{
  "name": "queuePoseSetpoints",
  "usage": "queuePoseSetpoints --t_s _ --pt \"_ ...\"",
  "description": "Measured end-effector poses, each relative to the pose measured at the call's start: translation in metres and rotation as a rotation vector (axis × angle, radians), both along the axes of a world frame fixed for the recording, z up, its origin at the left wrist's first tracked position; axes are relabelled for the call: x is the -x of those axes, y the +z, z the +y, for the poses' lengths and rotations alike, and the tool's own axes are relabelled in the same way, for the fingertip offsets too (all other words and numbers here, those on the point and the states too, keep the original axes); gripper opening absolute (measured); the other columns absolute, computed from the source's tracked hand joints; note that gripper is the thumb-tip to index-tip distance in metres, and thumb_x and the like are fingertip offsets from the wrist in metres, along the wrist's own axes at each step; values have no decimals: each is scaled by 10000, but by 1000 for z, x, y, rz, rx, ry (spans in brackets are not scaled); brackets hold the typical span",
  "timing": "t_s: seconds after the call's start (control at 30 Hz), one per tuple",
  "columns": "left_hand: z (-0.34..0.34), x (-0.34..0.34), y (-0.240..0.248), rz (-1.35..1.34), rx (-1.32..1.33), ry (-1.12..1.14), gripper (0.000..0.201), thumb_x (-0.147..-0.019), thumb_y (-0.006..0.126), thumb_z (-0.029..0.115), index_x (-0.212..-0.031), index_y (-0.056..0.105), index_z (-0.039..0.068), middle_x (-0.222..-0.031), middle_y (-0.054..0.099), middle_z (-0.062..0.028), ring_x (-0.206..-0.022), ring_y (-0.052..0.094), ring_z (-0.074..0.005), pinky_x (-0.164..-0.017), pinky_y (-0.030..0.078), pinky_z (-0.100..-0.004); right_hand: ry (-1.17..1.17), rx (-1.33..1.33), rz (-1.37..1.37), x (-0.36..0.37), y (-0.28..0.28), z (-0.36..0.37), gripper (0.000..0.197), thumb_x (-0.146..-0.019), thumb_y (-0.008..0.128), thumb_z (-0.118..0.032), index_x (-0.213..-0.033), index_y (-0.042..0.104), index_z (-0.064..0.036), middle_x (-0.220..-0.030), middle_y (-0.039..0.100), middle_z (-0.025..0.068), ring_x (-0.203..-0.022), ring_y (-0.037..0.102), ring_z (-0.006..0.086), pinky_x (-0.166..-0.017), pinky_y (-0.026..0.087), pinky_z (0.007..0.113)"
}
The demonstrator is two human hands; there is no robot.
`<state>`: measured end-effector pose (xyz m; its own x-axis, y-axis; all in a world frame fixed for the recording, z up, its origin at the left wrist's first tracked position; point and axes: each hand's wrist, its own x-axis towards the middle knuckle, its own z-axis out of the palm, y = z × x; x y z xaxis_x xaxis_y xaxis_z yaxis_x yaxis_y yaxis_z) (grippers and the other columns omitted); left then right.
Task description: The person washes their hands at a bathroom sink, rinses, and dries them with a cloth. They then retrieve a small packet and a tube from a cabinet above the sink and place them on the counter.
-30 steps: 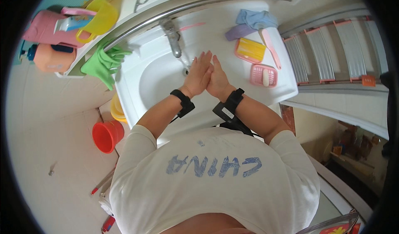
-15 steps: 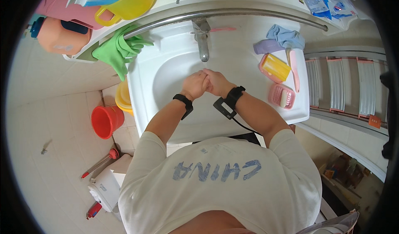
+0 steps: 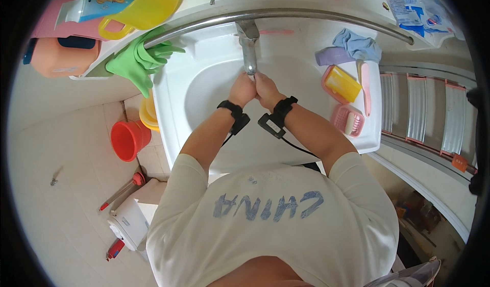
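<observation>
Both of my hands are together under the spout of the metal tap (image 3: 249,55), over the white washbasin (image 3: 204,101). My left hand (image 3: 242,89) is beside my right hand (image 3: 267,89), with a narrow gap between their wrists. The fingertips meet right below the spout. Their fingers curl inward and are mostly hidden, so I cannot tell whether anything lies between them. Each wrist wears a black strap with a small box and cable. On the basin's right ledge lie a yellow block (image 3: 343,84) in a pink dish and white soap (image 3: 352,123) in a pink soap dish (image 3: 339,117).
A metal rail (image 3: 301,14) curves across the basin's back; green rubber gloves (image 3: 133,65) hang at its left end. A yellow mug (image 3: 155,4) stands on the shelf. Right ledge: blue cloth (image 3: 360,44), pink-handled brush (image 3: 365,90). A red bucket (image 3: 125,143) stands lower left, a ladder (image 3: 416,108) right.
My hands have moved forward, from in front of the tap to directly beneath its spout. Earlier they were clasped over each other; now they are side by side. The view has shifted slightly.
</observation>
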<state>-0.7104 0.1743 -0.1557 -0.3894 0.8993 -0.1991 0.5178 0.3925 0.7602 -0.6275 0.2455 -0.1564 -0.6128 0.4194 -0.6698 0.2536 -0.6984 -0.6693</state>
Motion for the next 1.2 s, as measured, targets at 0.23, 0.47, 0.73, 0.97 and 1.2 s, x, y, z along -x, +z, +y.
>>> queuePoseSetpoints --t_s 0.23,0.47,0.73,0.97,1.2 --pt "4 -1 13 -576 141 331 221 -884 559 145 -1013 583 -33 -798 647 -120 -698 662 -213 -589 520 -359 67 -77 -25 8 -15 -1 313 -953 424 -289 -1060 567 -32 -917 589 75 -795 585 169 -561 474 318" --pt "-11 12 1 -453 16 332 281 -875 561 144 -1103 555 -20 -880 643 -101 -743 636 -162 -645 505 -315 94 -122 97 28 -34 7 259 -883 537 -227 -942 580 21 -692 572 67 -604 560 159 -505 442 318" --pt "9 -9 -19 -260 -111 316 346 -857 588 235 -1149 576 49 -1093 616 -216 -981 604 -382 -833 480 -416 1 -68 -50 6 -5 8 423 -936 444 -425 -1009 551 -23 -902 582 98 -789 564 188 -633 463 347" --pt "2 8 -17 2 -65 70 414 -825 654 211 -1205 544 89 -1080 637 -166 -962 615 -361 -816 491 -390 -72 -116 -40 24 -5 -1 440 -966 435 -402 -1192 455 -25 -1096 549 137 -959 580 234 -794 485 363" --pt "2 13 -19 -235 -224 378 280 -845 587 149 -1109 599 55 -1051 629 -187 -950 610 -368 -838 486 -412 44 -68 31 23 -18 -2 405 -955 479 -278 -1264 394 -31 -1100 556 147 -958 600 229 -745 519 344"
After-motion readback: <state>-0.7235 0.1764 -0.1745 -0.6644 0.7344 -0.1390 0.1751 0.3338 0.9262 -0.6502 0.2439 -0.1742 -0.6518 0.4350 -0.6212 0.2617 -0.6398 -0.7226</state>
